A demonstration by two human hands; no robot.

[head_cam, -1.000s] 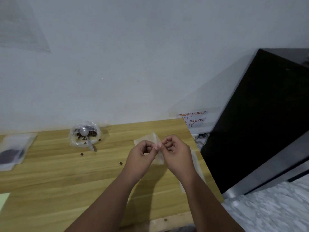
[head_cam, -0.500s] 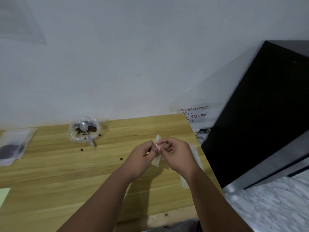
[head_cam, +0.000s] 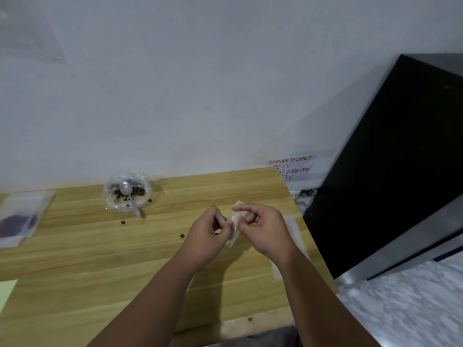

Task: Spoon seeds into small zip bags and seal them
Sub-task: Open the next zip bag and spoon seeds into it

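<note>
Each grip is a pinch: the left hand (head_cam: 206, 231) and the right hand (head_cam: 264, 227) both hold the top of one small zip bag (head_cam: 232, 238) between thumb and fingers, just above the surface (head_cam: 75, 259). I think they are pulling its two thin sides apart so the mouth opens for seeds. The bag is clear, flat and soft, and it looks empty. More flat clear bags (head_cam: 292, 229) lie near the right hand, easy to reach. Farther left, a white plastic spoon (head_cam: 125, 189) rests in a crinkly open seed bag (head_cam: 111, 196). A few round loose seeds (head_cam: 122, 222) dot the smooth yellow wood. Filled bags (head_cam: 17, 220) lie far left.
</note>
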